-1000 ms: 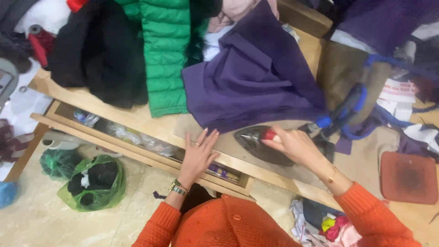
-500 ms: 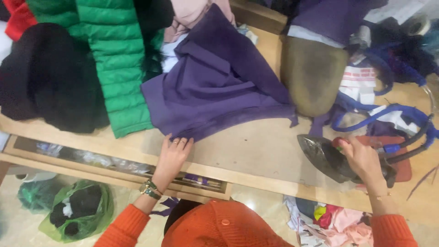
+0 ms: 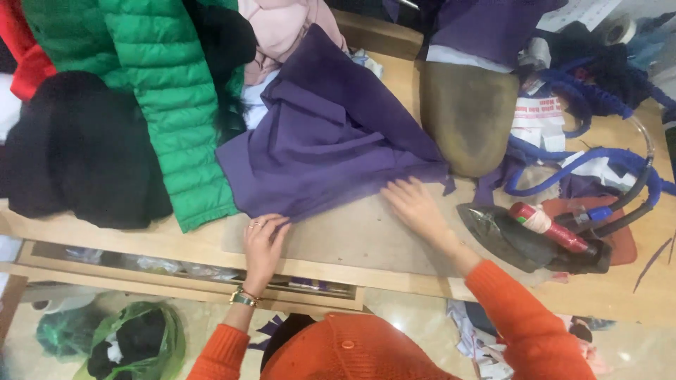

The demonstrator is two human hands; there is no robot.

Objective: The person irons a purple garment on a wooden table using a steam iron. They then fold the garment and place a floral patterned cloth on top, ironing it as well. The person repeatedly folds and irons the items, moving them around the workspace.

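While bent over the wooden table (image 3: 352, 239) in the head view: left hand (image 3: 262, 239) flat at the purple cloth's (image 3: 331, 155) six-o'clock edge, fingers together and stretched out, fingertips touching the hem, gripping nothing. Rings on two fingers, watch (image 3: 243, 298) at the wrist, orange sleeve (image 3: 218, 352) below. Right hand (image 3: 415, 204) at about four o'clock of the cloth, palm down, fingers spread wide, fingertips just on the cloth's lower right corner, nothing clasped. Cloth itself crumpled in folds at the table's centre, spread toward six o'clock.

At three o'clock of the right hand, lying apart from it: dark iron (image 3: 528, 239) with red handle (image 3: 549, 226), blue-wrapped hose (image 3: 584, 158) looping off toward one o'clock. At twelve o'clock of the iron, a brown padded pressing form (image 3: 468, 116). At nine o'clock of the cloth, touching it: green quilted jacket (image 3: 148, 91), then a black garment (image 3: 77, 155) farther left. Pink garment (image 3: 282, 28) at twelve o'clock. Green bag (image 3: 137, 345) down on the floor at seven o'clock.
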